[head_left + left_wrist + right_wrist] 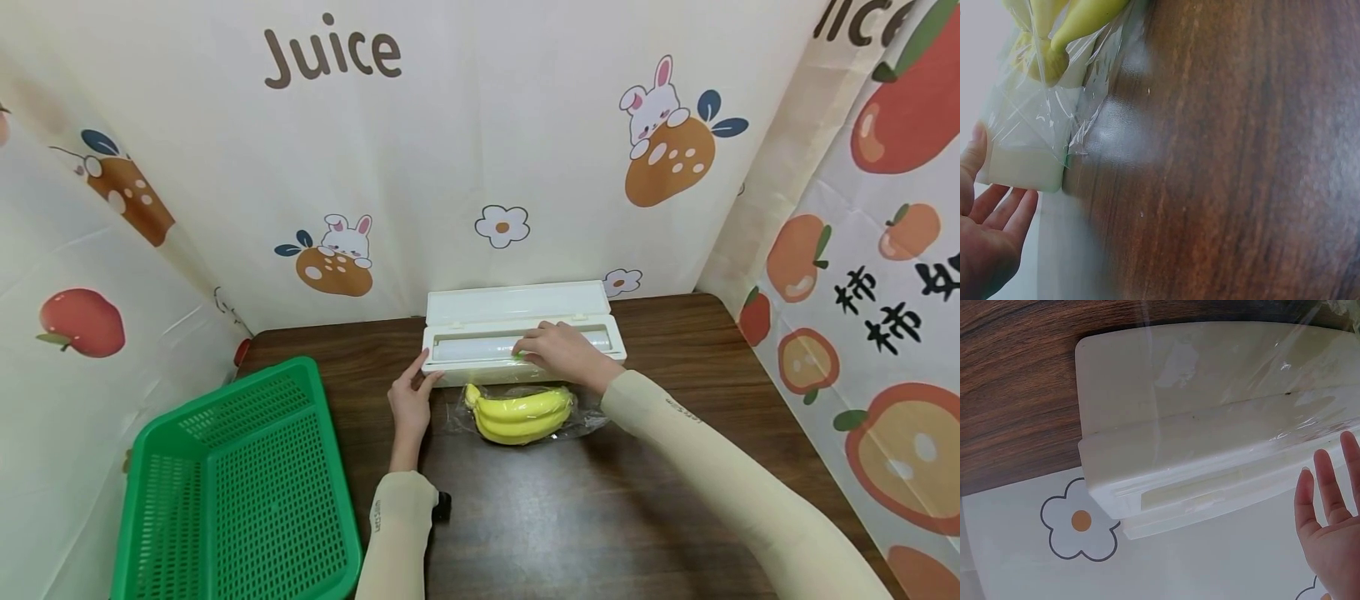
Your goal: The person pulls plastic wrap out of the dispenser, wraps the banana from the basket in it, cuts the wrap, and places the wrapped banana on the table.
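A white cling film dispenser (480, 374) lies with its lid (517, 302) raised and a roll of film (472, 348) inside. At its left end, my left hand (410, 408) grips the corner, thumb and fingers spread on different sides. Over the front rim, my right hand (564, 354) has bent fingers at a small green slider (518, 356), pinching it. Directly in front lies a bunch of yellow bananas (521, 415) in clear film (588, 422). The left wrist view shows the film (1054, 122) overlapping the box. The right wrist view shows the right hand (1335, 525) beside the dispenser (1179, 419).
A green plastic basket (318, 417) stands on the left of the brown wooden table (540, 517). Printed curtains (450, 125) hang behind the dispenser and along both sides. A dark strap piece (442, 507) sits at the left wrist.
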Motion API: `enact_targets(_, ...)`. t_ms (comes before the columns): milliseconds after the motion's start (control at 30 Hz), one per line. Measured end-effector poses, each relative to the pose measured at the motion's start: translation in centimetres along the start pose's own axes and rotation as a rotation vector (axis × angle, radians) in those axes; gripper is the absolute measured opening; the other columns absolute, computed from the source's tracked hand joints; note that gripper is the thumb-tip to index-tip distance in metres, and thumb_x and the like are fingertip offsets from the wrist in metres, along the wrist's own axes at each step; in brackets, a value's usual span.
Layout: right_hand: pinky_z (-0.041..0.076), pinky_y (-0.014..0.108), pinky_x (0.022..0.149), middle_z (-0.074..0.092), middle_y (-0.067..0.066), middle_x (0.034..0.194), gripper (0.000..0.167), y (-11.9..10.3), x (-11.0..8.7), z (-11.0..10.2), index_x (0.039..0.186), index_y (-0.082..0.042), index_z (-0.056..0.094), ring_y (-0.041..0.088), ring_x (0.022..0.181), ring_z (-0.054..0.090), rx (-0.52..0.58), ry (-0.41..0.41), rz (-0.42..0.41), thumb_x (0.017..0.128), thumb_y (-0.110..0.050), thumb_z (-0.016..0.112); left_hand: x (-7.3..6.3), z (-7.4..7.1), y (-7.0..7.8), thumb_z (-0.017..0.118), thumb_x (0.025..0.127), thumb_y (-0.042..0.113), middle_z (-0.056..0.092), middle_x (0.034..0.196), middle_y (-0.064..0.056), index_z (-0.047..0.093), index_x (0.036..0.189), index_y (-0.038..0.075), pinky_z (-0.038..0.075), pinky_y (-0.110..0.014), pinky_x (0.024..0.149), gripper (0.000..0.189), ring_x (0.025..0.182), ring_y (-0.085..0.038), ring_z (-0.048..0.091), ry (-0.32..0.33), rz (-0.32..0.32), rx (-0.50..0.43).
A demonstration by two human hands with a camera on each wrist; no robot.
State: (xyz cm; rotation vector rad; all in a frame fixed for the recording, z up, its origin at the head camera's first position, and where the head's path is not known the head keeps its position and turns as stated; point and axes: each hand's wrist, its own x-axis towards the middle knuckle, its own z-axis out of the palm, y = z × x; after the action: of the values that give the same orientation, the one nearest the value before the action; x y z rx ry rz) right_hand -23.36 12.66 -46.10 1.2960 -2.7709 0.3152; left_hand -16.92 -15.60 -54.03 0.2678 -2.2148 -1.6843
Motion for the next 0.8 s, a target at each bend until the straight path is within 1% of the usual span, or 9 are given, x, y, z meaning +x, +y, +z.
enact_targets(233,0.058,0.051,0.082,0.077,0.005,0.12,0.019,0.07,-0.23,-0.05,0.119,-0.017,0.079,0.03,0.103,0.069,0.012,0.004,0.003,0.102,-0.014,0.071,0.05,0.04,-0.03,0.082,0.091,0.009,0.072,0.131,-0.018,0.071,0.138,0.01,0.048,-0.007,0.071,0.049,0.112,-0.031,0.074,0.0,-0.005,-0.008)
enact_targets(500,0.058,0.051,0.082,0.078,0.005,0.12,0.018,0.03,-0.36,-0.11,0.118,-0.017,0.079,0.03,0.102,0.069,0.003,0.012,0.004,0.101,-0.015,0.072,-0.08,0.03,0.17,0.082,0.091,0.01,0.073,0.129,-0.018,0.071,0.138,0.012,0.045,-0.011,0.065,0.049,0.11,-0.032,0.074,0.0,-0.008,0.0)
enact_targets(633,0.058,0.051,0.082,0.078,0.005,0.12,0.018,0.07,-0.45,-0.17,0.118,-0.017,0.079,0.03,0.102,0.069,0.007,0.012,0.003,0.101,-0.015,0.072,-0.09,0.04,0.11,0.083,0.091,0.011,0.073,0.13,-0.017,0.071,0.138,0.012,0.046,-0.01,0.066,0.049,0.11,-0.031,0.074,0.002,-0.009,0.01)
enact_targets(800,0.058,0.052,0.083,0.077,0.006,0.121,0.018,0.33,-0.62,-0.1,0.118,-0.017,0.079,0.031,0.103,0.069,0.007,0.013,0.003,0.101,-0.015,0.072,-0.12,0.04,0.07,0.082,0.091,0.012,0.072,0.133,-0.016,0.071,0.138,0.013,0.048,-0.008,0.07,0.048,0.113,-0.031,0.073,0.004,-0.003,0.019)
